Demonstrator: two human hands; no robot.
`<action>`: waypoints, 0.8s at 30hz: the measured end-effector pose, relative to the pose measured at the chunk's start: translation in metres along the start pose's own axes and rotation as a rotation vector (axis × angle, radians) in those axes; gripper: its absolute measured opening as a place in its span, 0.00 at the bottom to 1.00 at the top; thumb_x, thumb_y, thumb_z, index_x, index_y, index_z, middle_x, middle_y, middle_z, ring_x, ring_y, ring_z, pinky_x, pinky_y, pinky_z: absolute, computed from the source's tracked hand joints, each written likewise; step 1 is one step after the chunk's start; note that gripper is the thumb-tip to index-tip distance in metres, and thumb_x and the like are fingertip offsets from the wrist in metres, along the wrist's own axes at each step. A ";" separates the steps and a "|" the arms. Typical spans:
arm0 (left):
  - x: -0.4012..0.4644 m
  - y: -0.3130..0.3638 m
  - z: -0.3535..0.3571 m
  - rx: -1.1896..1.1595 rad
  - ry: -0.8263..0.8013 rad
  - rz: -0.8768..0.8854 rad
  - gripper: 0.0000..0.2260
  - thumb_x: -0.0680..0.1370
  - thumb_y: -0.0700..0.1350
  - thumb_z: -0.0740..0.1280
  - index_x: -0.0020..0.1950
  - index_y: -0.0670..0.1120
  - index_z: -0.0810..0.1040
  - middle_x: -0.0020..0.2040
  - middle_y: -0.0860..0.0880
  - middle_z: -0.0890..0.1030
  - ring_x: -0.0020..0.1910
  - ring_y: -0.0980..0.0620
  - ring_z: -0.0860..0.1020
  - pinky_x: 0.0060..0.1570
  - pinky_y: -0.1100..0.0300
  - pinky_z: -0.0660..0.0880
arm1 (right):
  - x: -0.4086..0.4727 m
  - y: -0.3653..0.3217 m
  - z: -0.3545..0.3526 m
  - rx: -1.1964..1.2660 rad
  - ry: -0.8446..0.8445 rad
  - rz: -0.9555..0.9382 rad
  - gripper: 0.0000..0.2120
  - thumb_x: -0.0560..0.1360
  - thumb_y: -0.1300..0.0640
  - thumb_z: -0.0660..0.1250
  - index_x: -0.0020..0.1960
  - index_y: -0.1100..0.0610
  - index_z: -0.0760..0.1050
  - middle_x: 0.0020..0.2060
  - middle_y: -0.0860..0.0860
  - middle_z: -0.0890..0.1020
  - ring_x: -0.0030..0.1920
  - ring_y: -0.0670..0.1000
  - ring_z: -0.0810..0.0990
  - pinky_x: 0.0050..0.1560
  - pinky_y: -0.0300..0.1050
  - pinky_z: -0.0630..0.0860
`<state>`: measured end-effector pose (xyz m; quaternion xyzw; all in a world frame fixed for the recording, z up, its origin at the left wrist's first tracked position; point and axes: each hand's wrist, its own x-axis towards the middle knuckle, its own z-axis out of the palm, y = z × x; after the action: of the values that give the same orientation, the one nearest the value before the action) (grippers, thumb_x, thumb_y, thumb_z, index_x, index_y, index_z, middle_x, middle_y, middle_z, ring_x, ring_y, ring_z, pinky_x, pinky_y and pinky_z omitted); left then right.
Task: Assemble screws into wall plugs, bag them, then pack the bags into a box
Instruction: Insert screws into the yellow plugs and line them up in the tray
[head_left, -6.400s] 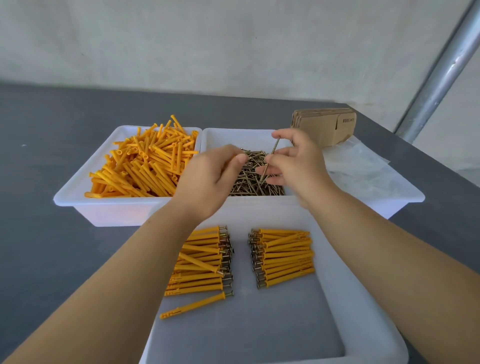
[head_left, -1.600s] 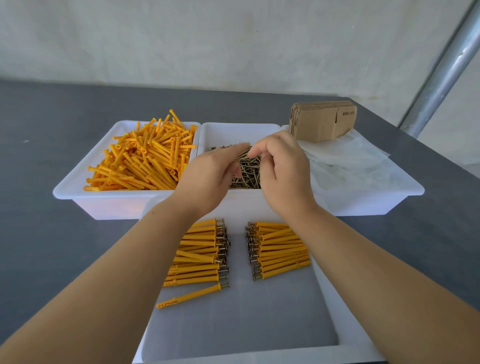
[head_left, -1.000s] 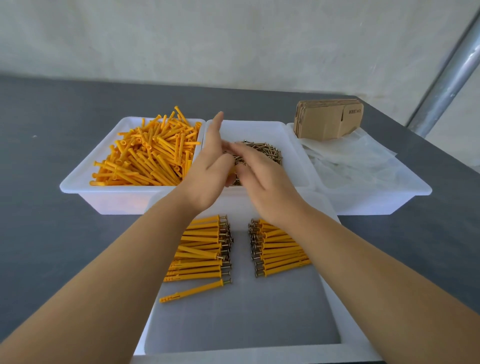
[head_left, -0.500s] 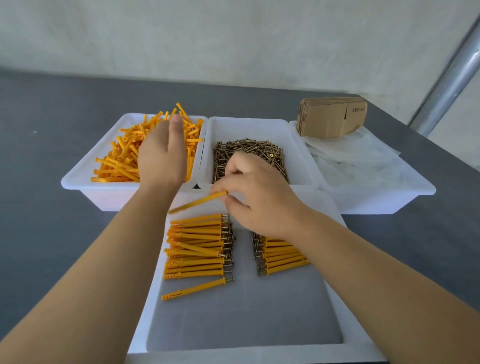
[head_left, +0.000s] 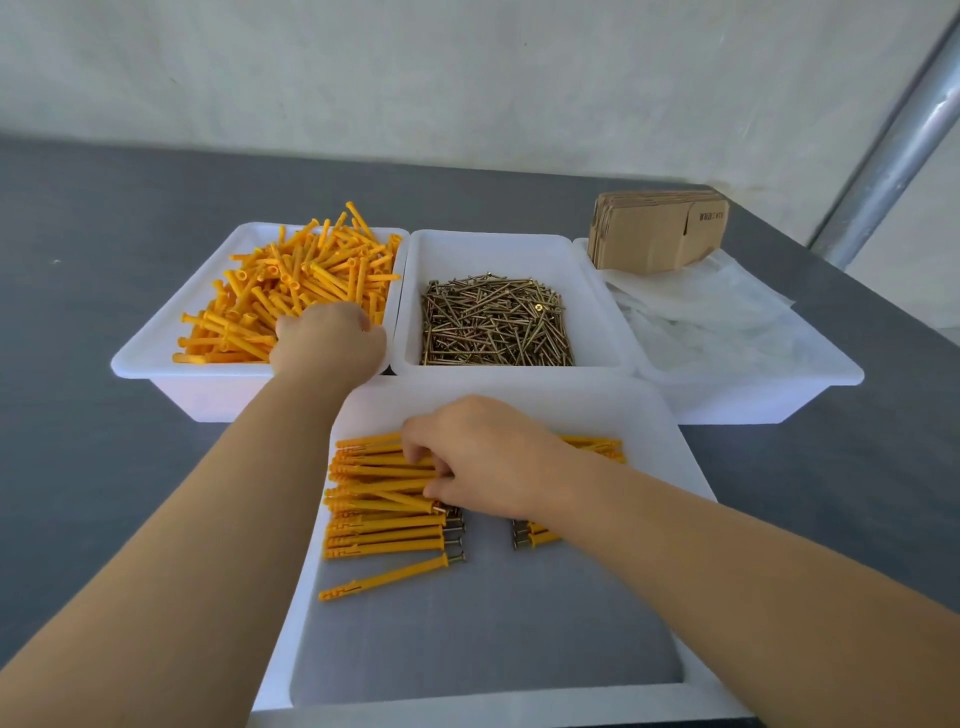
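Wall plugs (head_left: 291, 291) lie heaped directly under the left hand (head_left: 327, 343), fingers hidden, grip unclear; right hand (head_left: 483, 457) pinches an assembled plug (head_left: 384, 460), lengthwise leftward.

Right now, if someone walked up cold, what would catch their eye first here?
Probably the heap of orange plugs in the far left bin, where the left hand reaches in. Next, the dark screws in the middle bin, and the neat rows of assembled plugs in the near tray, with the right hand over them.
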<state>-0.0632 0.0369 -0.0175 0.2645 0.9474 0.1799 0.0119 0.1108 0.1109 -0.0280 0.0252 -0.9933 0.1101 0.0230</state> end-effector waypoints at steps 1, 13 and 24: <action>0.000 0.001 0.001 0.025 -0.015 -0.003 0.15 0.82 0.51 0.56 0.62 0.48 0.77 0.62 0.42 0.77 0.68 0.36 0.67 0.63 0.44 0.66 | 0.000 -0.001 0.000 0.018 -0.005 -0.001 0.10 0.75 0.55 0.72 0.54 0.54 0.76 0.39 0.44 0.73 0.43 0.48 0.72 0.44 0.45 0.72; 0.000 0.016 0.000 0.242 -0.172 -0.085 0.28 0.83 0.60 0.44 0.59 0.44 0.76 0.63 0.41 0.76 0.65 0.38 0.71 0.69 0.38 0.60 | 0.018 0.079 -0.042 0.021 0.302 0.566 0.13 0.80 0.56 0.62 0.63 0.52 0.76 0.59 0.51 0.78 0.57 0.54 0.78 0.56 0.50 0.76; 0.000 0.014 -0.003 -0.095 0.124 0.063 0.12 0.82 0.41 0.56 0.45 0.38 0.77 0.44 0.38 0.77 0.40 0.43 0.75 0.36 0.56 0.69 | 0.056 0.097 -0.059 -0.183 -0.615 0.661 0.20 0.82 0.53 0.60 0.72 0.57 0.71 0.70 0.55 0.73 0.68 0.57 0.73 0.68 0.52 0.71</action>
<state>-0.0568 0.0472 -0.0096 0.2817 0.9279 0.2408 -0.0398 0.0523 0.2160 0.0113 -0.2636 -0.9144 0.0109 -0.3070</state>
